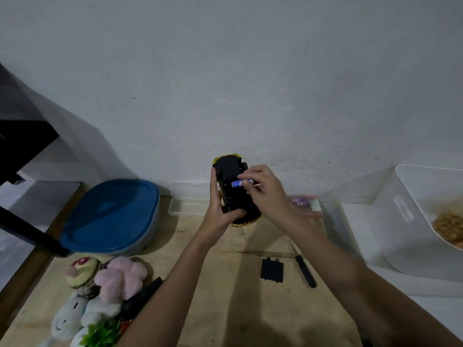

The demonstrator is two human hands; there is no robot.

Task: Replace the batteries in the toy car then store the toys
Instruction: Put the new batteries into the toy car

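A yellow toy car (231, 175) is held upside down above the wooden table, its black underside facing me. My left hand (220, 209) grips the car from the left and below. My right hand (265, 191) pinches a blue and white battery (238, 183) and holds it across the car's open underside. The black battery cover (272, 270) lies flat on the table (225, 284) to the right, with a black-handled screwdriver (304, 269) beside it.
A grey tub with a blue lid (110, 216) stands at the left. Plush toys (100, 291) lie at the front left. A clear shallow tray (185, 207) sits by the wall, a small clear box (307, 205) behind my right hand, and a white bin (413, 221) at the right.
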